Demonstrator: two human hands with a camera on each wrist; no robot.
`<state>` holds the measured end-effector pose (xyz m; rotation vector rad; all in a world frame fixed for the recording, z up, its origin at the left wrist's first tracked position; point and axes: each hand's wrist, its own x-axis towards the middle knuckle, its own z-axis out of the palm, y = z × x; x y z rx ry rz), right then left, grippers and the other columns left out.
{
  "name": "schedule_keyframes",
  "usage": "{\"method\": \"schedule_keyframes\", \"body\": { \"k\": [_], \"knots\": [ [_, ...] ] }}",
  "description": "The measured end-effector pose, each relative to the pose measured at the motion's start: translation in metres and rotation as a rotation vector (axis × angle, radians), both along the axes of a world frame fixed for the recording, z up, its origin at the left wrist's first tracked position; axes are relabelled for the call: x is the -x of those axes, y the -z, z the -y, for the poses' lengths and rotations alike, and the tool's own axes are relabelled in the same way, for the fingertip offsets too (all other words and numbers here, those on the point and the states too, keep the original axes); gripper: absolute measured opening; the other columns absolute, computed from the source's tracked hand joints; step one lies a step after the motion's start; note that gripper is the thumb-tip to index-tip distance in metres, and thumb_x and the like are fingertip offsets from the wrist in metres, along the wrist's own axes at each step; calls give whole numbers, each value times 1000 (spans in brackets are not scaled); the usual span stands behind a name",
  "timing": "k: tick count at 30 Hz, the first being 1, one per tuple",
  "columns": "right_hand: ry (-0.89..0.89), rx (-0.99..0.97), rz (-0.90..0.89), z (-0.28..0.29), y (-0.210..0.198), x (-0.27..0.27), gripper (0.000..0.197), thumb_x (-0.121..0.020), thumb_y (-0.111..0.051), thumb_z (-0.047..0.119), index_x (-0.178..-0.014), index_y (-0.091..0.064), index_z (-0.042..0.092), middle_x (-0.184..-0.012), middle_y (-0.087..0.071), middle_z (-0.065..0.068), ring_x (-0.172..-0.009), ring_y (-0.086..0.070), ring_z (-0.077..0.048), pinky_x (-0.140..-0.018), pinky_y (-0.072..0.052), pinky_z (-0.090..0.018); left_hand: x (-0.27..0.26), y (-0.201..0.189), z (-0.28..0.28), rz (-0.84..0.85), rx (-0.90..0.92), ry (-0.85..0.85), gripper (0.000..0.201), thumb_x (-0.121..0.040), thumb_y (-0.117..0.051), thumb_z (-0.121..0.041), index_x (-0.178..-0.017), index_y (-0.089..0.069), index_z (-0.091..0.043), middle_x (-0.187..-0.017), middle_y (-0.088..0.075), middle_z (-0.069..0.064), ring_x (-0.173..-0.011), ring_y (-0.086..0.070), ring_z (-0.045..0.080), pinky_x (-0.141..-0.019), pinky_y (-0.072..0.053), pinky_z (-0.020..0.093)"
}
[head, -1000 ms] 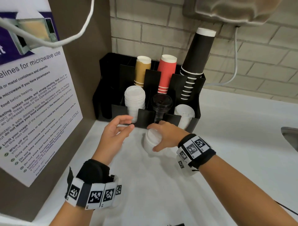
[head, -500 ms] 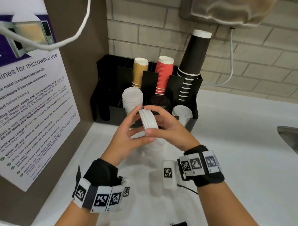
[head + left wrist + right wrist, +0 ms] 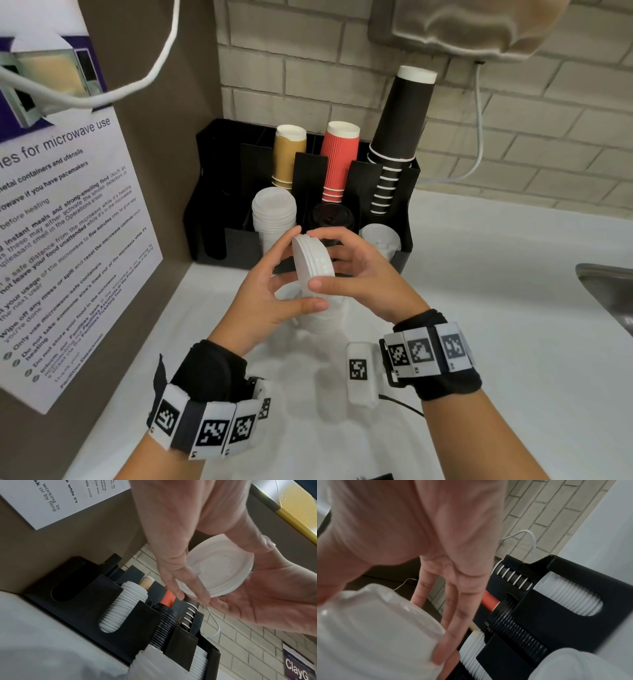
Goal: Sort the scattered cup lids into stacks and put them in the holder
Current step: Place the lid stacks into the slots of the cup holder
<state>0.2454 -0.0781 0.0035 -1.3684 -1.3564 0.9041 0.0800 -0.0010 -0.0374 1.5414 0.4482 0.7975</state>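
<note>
White plastic lids point(image 3: 313, 255), a short stack turned on edge, sit between both hands above the counter point(image 3: 479, 308), just in front of the black holder point(image 3: 406, 253). The right hand point(image 3: 356, 274) pinches the stack, thumb at its lower rim and fingers curled over the top edge. The left hand point(image 3: 270, 291) cups the other side with fingers spread, fingertips point(image 3: 197, 592) touching the rim. More white lids point(image 3: 322, 318) stand on the counter directly below. The holder's front slots hold white and black lid stacks.
</note>
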Motion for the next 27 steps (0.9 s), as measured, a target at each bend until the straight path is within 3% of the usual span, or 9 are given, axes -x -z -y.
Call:
{"method": "schedule_keyframes", "body": {
  "k": [7,9,13,14,16,19,24,27],
  "knots": [
    [5,-49,72,-4,-5,-4,56,-73,-80,19,-121,-54,31,-112,-65,1,-102,-65,-14,-85,-55,-29,2,3,-5,10,10,7,98,-58,-83,-32,-142,-36,-48,-139,-48,-18,-120,-58,4,-92,-53,25],
    [108,-120,106,-9,-14,-20,56,-69,-81,25,-118,-55,34,-112,-64,4,-101,-63,-13,-82,-54,-26,5,4,-7,10,36,-60,83,-65,-76,-37,-141,-42,-41,-138,-51,-12,-118,-60,8,-96,-52,30],
    [441,-209,283,-22,-29,-76,58,-68,-82,33,-117,-51,39,-116,-60,6,-104,-61,-13,-78,-50,-20,16,9,-14,29,63,-182,42,-79,-64,-39,-121,-62,-32,-123,-61,-4,-108,-65,15,-93,-56,32],
    [499,-176,370,-26,-30,-91,60,-69,-83,33,-119,-50,37,-117,-59,6,-105,-60,-14,-79,-50,-21,18,11,-16,41,64,-210,34,-83,-63,-37,-117,-64,-31,-118,-63,-8,-106,-66,15,-92,-56,30],
    [525,-47,533,-34,-26,-118,64,-68,-84,30,-122,-50,34,-120,-57,5,-110,-56,-19,-90,-49,-35,22,14,-20,69,57,-262,23,-87,-62,-33,-110,-66,-32,-105,-66,-18,-101,-67,12,-85,-57,26],
    [415,192,773,-48,-17,-135,69,-66,-84,29,-125,-48,35,-128,-54,1,-119,-50,-26,-100,-41,-51,25,17,-25,92,42,-295,14,-93,-61,-28,-103,-68,-37,-96,-66,-23,-96,-67,9,-78,-55,23],
    [304,405,1040,-60,-10,-137,79,-67,-81,30,-135,-41,37,-136,-47,-2,-126,-43,-28,-104,-30,-52,26,20,-27,105,43,-296,16,-85,-62,-35,-95,-70,-45,-95,-65,-22,-94,-66,8,-76,-54,21],
    [256,458,1097,-63,-8,-135,81,-69,-79,25,-139,-40,35,-135,-46,-4,-126,-43,-29,-103,-30,-50,27,22,-27,100,17,-294,20,-92,-61,-26,-97,-70,-44,-96,-65,-23,-94,-66,8,-77,-55,21]
  ]
}}
